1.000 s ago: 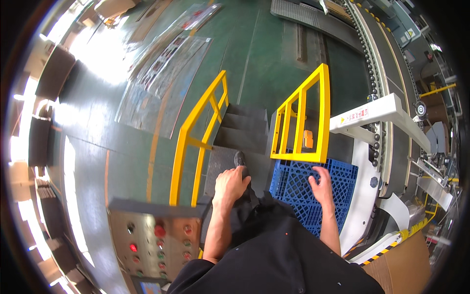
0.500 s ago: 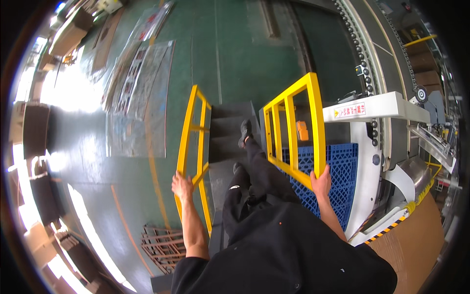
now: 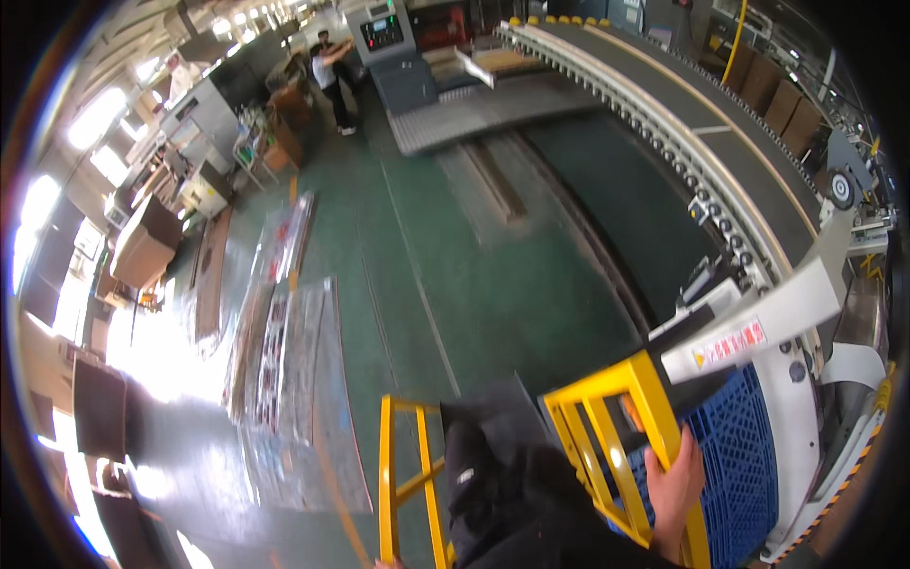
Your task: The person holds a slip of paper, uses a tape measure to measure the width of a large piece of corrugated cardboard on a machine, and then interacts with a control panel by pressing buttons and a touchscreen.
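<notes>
My right hand (image 3: pixel 677 482) is closed around the top bar of the right yellow handrail (image 3: pixel 654 403), with the thumb along its inner side. Only a sliver of my left hand (image 3: pixel 388 564) shows at the lower edge, lying across the left yellow handrail (image 3: pixel 387 474); most of its fingers are out of the picture. Between the rails are dark steps (image 3: pixel 502 403), largely covered by my black-clothed legs. Through the right rail's bars a small orange thing shows in part.
A blue plastic pallet (image 3: pixel 735 446) lies right of the rail, below a white machine arm (image 3: pixel 768 322). Beyond runs a roller-edged conveyor (image 3: pixel 701 133). Plastic sheeting (image 3: pixel 322 408) covers floor at left. Far off, people (image 3: pixel 334 81) stand near a grey control cabinet (image 3: pixel 384 38).
My view has tilted up, so the far hall, people and cabinet now show. Rails and hands sit lower in the picture; my left hand is nearly out of it. My right hand stays on its rail.
</notes>
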Tool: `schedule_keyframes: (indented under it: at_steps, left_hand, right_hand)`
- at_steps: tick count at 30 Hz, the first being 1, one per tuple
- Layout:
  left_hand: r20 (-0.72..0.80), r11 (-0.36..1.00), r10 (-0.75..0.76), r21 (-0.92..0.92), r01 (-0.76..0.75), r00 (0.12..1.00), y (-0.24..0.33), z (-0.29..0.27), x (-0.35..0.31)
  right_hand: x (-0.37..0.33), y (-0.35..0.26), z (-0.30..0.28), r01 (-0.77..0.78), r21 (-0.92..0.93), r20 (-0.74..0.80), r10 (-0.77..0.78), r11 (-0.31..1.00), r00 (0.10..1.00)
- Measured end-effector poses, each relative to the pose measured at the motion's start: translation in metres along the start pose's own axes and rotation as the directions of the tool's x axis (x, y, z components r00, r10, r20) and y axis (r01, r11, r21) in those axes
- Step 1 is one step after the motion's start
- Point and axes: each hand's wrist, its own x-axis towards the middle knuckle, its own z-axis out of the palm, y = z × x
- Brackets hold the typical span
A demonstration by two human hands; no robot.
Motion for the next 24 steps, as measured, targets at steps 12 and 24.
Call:
schedule_keyframes:
  at_steps: [12, 24]
  left_hand:
    - [0.120, 0.325, 0.936, 0.063, -0.944, 0.330, 0.483, -0.003, 0.362]
    - [-0.139, -0.250, 0.968, -0.577, -0.777, -0.207, 0.754, -0.115, 0.340]
  right_hand:
    - [0.074, -0.039, 0.151, -0.182, -0.290, -0.862, -0.174, 0.939, 0.476]
    - [0.302, -0.375, 0.449, 0.781, 0.231, 0.548, -0.741, 0.580, 0.388]
